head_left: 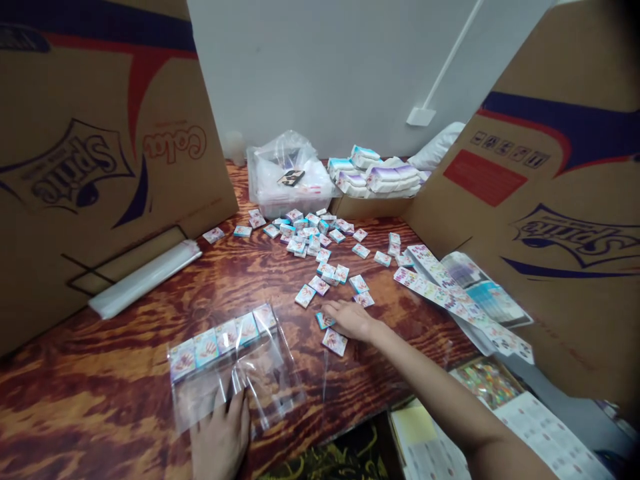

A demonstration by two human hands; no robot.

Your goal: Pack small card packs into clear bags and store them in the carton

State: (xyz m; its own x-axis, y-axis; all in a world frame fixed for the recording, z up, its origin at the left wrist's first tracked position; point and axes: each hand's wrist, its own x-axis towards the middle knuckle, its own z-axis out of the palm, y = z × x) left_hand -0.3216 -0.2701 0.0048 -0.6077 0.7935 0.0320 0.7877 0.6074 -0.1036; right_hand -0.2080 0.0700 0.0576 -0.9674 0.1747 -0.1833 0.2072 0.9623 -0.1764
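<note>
My left hand (220,437) lies flat with fingers apart on the near edge of a clear plastic bag (235,370). A row of small printed packets (223,337) sits inside the bag at its far end. My right hand (350,319) reaches out over the wooden table (100,373), fingers stretched, resting on a small packet (324,321). Another packet (335,341) lies just below that hand. Many loose packets (313,243) are scattered beyond it.
Large cardboard boxes stand at the left (95,153) and right (555,200). A roll of clear bags (145,277) lies at the left. A plastic tub (287,180) and stacked packs (380,175) sit at the back. Printed sheets (460,300) lie at the right.
</note>
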